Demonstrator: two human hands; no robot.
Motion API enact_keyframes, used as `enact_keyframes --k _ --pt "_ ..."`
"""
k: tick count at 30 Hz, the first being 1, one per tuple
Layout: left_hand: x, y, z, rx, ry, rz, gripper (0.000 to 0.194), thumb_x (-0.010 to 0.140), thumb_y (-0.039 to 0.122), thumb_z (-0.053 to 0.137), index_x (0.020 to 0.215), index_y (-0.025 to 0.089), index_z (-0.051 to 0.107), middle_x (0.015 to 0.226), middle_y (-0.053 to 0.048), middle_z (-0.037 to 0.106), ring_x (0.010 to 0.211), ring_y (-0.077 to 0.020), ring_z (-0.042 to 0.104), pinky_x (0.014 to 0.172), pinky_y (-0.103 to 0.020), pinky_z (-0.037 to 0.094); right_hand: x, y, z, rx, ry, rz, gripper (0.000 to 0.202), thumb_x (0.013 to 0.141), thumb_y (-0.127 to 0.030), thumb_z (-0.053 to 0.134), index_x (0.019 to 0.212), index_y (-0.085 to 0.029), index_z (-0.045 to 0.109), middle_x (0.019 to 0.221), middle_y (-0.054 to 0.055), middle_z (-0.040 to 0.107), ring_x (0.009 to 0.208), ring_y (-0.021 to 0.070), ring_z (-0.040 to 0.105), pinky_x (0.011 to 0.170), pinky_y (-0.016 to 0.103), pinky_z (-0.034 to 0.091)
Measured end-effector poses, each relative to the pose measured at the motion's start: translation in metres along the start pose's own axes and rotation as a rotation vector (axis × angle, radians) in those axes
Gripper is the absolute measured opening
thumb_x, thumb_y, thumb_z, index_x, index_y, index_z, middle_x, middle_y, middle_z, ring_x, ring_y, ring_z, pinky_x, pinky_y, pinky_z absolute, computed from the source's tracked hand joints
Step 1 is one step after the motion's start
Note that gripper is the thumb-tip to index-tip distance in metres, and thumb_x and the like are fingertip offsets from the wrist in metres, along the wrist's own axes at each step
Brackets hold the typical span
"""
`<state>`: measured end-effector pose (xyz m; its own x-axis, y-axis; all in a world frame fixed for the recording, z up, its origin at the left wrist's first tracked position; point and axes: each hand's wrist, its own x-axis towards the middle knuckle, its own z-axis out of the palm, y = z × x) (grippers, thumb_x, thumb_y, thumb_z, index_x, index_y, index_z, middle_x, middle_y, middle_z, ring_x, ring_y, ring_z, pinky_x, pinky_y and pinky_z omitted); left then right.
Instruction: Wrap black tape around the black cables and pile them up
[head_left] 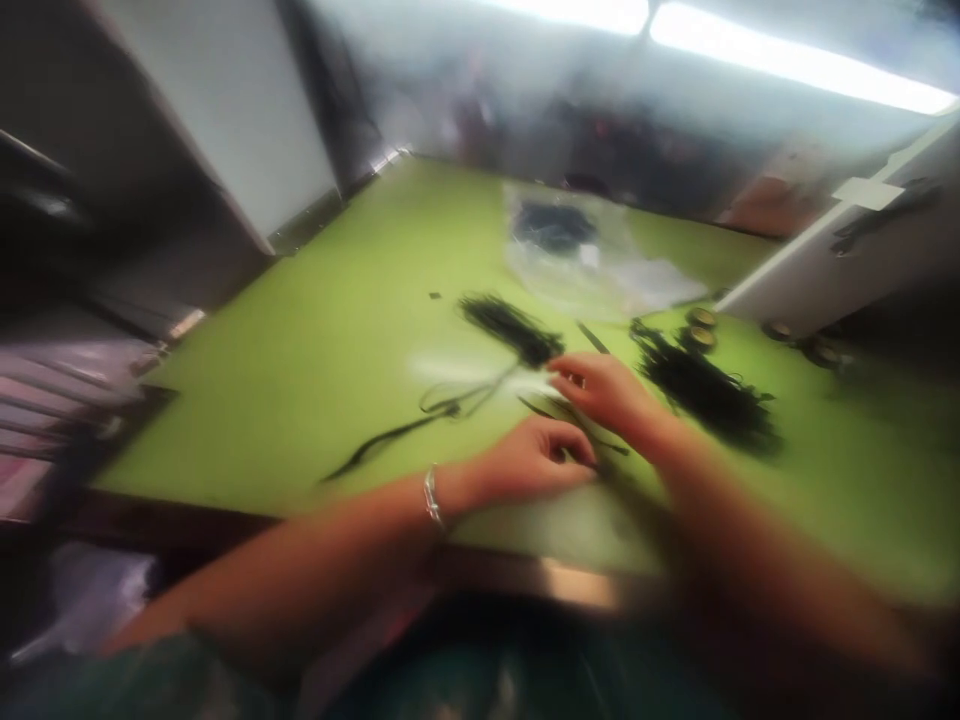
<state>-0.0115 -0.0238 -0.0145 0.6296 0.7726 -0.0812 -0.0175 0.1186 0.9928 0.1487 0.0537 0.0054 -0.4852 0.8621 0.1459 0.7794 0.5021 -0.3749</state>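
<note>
My left hand (541, 455), with a bracelet on its wrist, is low over the green tabletop near its front edge. Its thumb and forefinger curl together in a pinch, and what they hold is too blurred to make out. My right hand (604, 388) reaches across just beyond it. Its fingers are closed beside the near end of a bundle of black cords (510, 328); whether they grip a cord cannot be seen. Between the hands lies a thin black strip (611, 445). A looped black cord (390, 437) stretches out on the left.
A second black bundle (701, 390) lies right of my right hand, near small round brass-coloured pieces (701, 330). Farther back is a clear plastic bag (611, 245) with dark contents. A white panel (840, 230) rises at the right, and a pale upright panel (232, 110) at the left.
</note>
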Motion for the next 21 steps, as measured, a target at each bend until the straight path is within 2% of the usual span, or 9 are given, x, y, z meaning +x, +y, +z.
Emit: enact_keyframes --k 2,3,7,10,12,14,17,19,21 --pt "0.000 0.000 -0.001 -0.001 0.012 -0.015 0.007 0.075 0.020 0.067 0.077 0.014 0.066 0.051 0.005 0.052 0.041 -0.0055 0.046 0.045 -0.019 0.036 -0.012 0.007 -0.008 -0.013 0.032 0.041 0.019 0.086 -0.028 0.054 0.090 -0.020 0.072 0.090 0.004 0.073 0.078 0.0171 0.064 0.071 0.026 0.044" --pt "0.000 0.000 -0.001 -0.006 0.033 -0.024 0.008 0.075 0.022 0.067 0.077 0.014 0.066 0.049 0.006 0.052 0.041 -0.0055 0.046 0.044 -0.019 0.035 -0.019 0.010 -0.014 -0.030 0.004 0.062 0.019 0.086 -0.028 0.054 0.088 -0.020 0.072 0.087 0.004 0.073 0.077 0.0172 0.063 0.070 0.026 0.044" --pt "0.001 0.002 -0.006 -0.079 0.140 -0.033 0.017 0.075 0.030 0.069 0.077 0.013 0.065 0.048 0.004 0.052 0.041 -0.0060 0.045 0.042 -0.019 0.032 -0.052 0.011 -0.028 -0.143 -0.206 0.126 0.017 0.082 -0.033 0.061 0.088 -0.020 0.070 0.084 0.004 0.070 0.076 0.0183 0.061 0.067 0.027 0.043" --pt "0.002 0.004 -0.010 -0.180 0.149 -0.026 0.022 0.075 0.034 0.071 0.077 0.013 0.064 0.048 0.003 0.052 0.040 -0.0063 0.042 0.040 -0.019 0.029 -0.067 0.007 -0.021 -0.196 -0.259 0.090 0.016 0.079 -0.033 0.065 0.088 -0.020 0.067 0.086 0.005 0.066 0.079 0.0189 0.058 0.066 0.027 0.041" --pt "0.002 0.004 -0.011 -0.231 0.140 -0.027 0.023 0.074 0.034 0.073 0.076 0.013 0.064 0.048 0.003 0.052 0.040 -0.0062 0.041 0.038 -0.019 0.026 -0.070 0.008 -0.014 -0.215 -0.281 0.050 0.008 0.081 -0.028 0.063 0.082 -0.020 0.065 0.083 0.005 0.063 0.076 0.0181 0.056 0.065 0.027 0.039" --pt "0.003 0.003 -0.013 -0.272 0.156 -0.025 0.022 0.073 0.033 0.074 0.076 0.014 0.064 0.051 0.002 0.054 0.039 -0.0059 0.041 0.038 -0.018 0.025 -0.068 0.012 -0.008 -0.193 -0.303 0.033 0.009 0.083 -0.022 0.057 0.077 -0.020 0.063 0.080 0.005 0.063 0.073 0.0171 0.055 0.064 0.026 0.037" --pt "0.005 0.001 -0.017 -0.343 0.251 -0.010 0.020 0.074 0.031 0.074 0.077 0.014 0.064 0.052 0.001 0.056 0.039 -0.0060 0.043 0.039 -0.018 0.028 -0.063 0.021 -0.008 -0.115 -0.212 0.159 0.014 0.086 -0.021 0.051 0.074 -0.019 0.060 0.077 0.005 0.063 0.068 0.0159 0.053 0.061 0.027 0.036" --pt "0.007 0.000 -0.019 -0.371 0.321 -0.013 0.018 0.075 0.030 0.073 0.076 0.015 0.064 0.049 0.002 0.054 0.038 -0.0065 0.043 0.040 -0.018 0.030 -0.062 0.021 -0.012 0.029 -0.047 0.274 0.015 0.086 -0.021 0.049 0.073 -0.019 0.056 0.074 0.003 0.064 0.065 0.0150 0.054 0.060 0.026 0.038" --pt "0.008 -0.001 -0.020 -0.369 0.369 -0.023 0.018 0.076 0.030 0.072 0.074 0.015 0.064 0.046 0.002 0.052 0.037 -0.0067 0.043 0.039 -0.018 0.029 -0.063 0.014 -0.017 0.278 0.101 0.317 0.014 0.087 -0.024 0.049 0.075 -0.020 0.053 0.067 0.000 0.063 0.060 0.0135 0.054 0.058 0.025 0.040"
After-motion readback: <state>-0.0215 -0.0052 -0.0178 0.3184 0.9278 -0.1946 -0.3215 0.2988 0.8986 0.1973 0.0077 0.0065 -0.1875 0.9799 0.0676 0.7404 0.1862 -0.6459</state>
